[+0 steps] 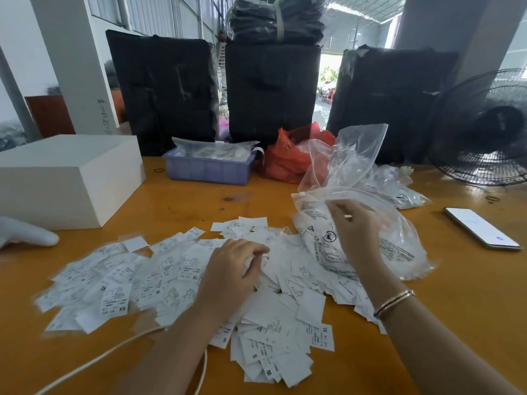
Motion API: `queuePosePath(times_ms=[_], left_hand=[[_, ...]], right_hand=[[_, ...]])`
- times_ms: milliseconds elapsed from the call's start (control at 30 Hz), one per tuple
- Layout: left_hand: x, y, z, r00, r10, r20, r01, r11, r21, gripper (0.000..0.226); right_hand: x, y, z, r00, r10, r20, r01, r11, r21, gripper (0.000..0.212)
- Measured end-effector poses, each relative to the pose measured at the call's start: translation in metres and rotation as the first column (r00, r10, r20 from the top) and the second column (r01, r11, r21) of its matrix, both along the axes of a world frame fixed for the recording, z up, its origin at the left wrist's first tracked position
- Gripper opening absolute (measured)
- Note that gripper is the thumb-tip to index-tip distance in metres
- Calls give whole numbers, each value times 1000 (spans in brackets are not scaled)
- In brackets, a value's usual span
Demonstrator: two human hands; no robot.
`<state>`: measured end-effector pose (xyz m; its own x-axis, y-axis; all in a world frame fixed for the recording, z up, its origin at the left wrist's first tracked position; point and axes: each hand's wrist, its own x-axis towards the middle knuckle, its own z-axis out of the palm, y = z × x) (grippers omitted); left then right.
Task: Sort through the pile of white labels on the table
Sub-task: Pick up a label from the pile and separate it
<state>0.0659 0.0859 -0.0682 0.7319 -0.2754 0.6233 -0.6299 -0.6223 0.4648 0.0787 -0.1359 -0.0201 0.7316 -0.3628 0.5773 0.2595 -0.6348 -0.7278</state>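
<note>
Sorting is barely beginning: the loose pile of white printed paper labels (176, 280) is lying unsorted across the orange wooden tabletop (445, 323), the left hand (233, 269) curling its grip into them, the right hand (356, 226) pinching the clear printed plastic bag (399, 246).

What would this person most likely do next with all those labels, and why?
Probably lift the few labels the left hand is gathering from the pile of white labels. Its fingers curl into the heap, while the right hand pinches the clear plastic bag beside it.

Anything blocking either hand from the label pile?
Left hand: nothing; it already rests on the white labels, fingers curled into them. Right hand is raised over the clear plastic bag, which lies on the pile's right edge, covering those labels.
</note>
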Motion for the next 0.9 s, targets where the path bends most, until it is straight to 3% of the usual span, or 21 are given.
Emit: queuePosePath(times_ms=[167,300,367,467,533,600,700,767,900], left_hand=[[-3,1,3,989,-29,-146,2,983,-181,36],[-3,3,3,977,-64,-202,34,988,-149,67],[-2,4,3,987,-41,-153,28,996,-87,61],[0,4,3,992,-23,-124,10,995,-104,24],[0,5,2,992,1,-122,-24,983,-181,20],[1,6,2,992,34,-124,-65,963,-261,12],[2,6,3,990,65,-127,-99,954,-282,6],[3,6,2,990,73,-122,-104,958,-269,9],[4,6,0,991,63,-118,-91,964,-249,15]], right_hand=[[-28,52,-18,895,414,-166,-352,884,308,11],[-34,67,-27,815,539,-212,-449,820,356,10],[-35,70,-30,807,548,-221,-456,815,357,8],[-36,72,-30,803,566,-188,-468,793,390,11],[-37,70,-32,851,482,-211,-418,863,284,13],[-36,68,-38,909,277,-312,-315,946,-76,26],[-36,73,-46,907,37,-419,-277,802,-529,40],[-35,76,-47,904,8,-428,-287,753,-593,35],[-33,70,-47,930,28,-368,-240,802,-546,34]])
